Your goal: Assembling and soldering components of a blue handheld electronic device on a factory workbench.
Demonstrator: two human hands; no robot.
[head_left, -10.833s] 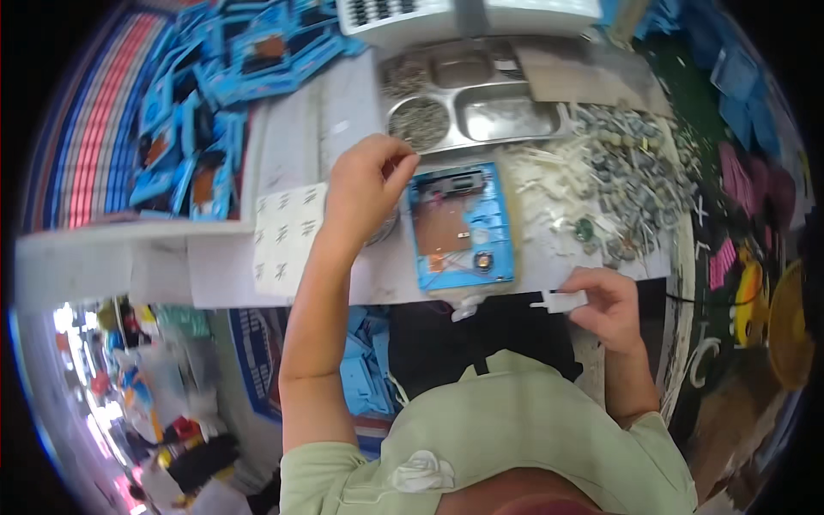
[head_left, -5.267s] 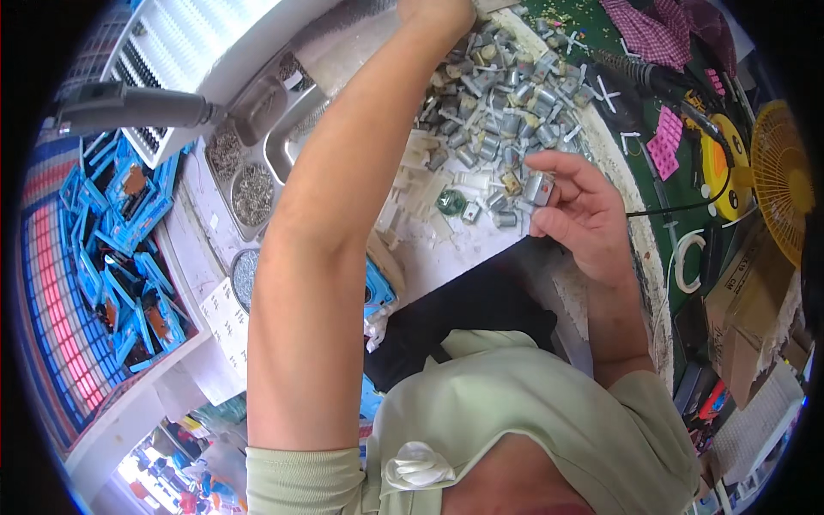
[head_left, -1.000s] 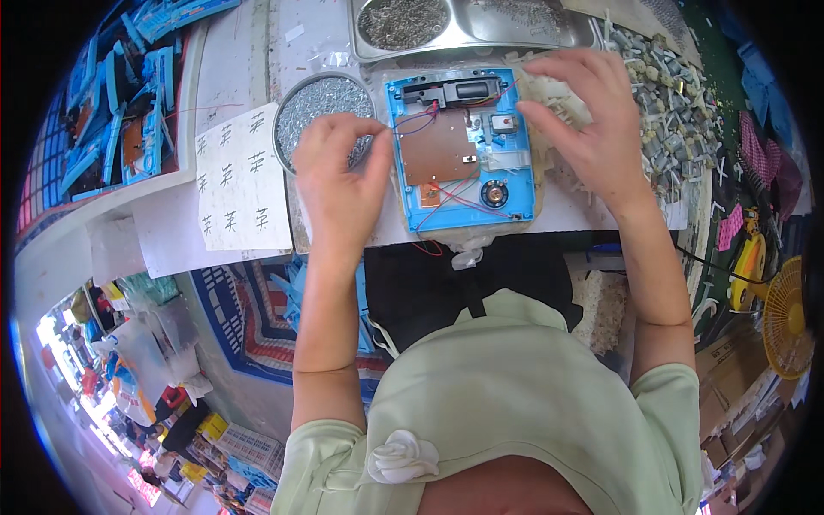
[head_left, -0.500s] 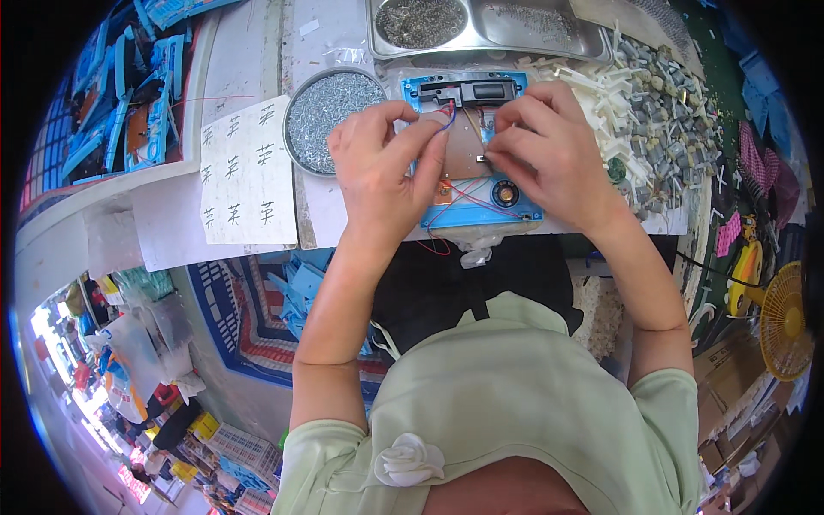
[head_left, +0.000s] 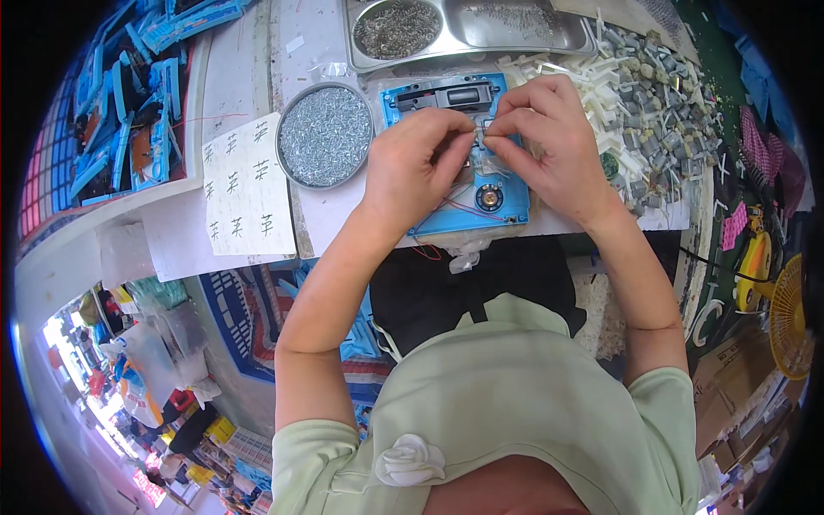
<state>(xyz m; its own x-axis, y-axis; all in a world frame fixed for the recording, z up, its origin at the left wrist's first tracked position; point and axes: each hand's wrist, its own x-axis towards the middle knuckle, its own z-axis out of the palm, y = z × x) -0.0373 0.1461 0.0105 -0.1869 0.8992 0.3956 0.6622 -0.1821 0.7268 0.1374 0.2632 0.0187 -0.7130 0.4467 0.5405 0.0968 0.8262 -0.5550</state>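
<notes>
On the table before me lies a blue plastic casing [head_left: 468, 221]. A round speaker [head_left: 489, 198] sits in its near part and a black module [head_left: 446, 96] along its far edge. Over the casing's middle my left hand [head_left: 418, 163] pinches with thumb and forefinger. My right hand [head_left: 554, 146] pinches too, its fingertips almost meeting the left ones. Something tiny shows between the fingertips, too small to name. Thin red wires [head_left: 468, 208] run over the casing beside the speaker. The casing's middle is largely hidden by my hands.
Left of the casing stands a round tin [head_left: 326, 136] of small screws, beside a handwritten paper sheet [head_left: 249, 189]. A divided metal tray [head_left: 472, 53] of small metal parts lies beyond. White plastic pieces [head_left: 579, 86] and grey motor-like parts [head_left: 657, 103] heap up rightward. Blue casings [head_left: 120, 112] fill a bin far left.
My left hand has moved right, and the two hands' fingertips have come together. The red and blue wires that showed at my left fingertips are hidden now. The casing sits slightly further left in view.
</notes>
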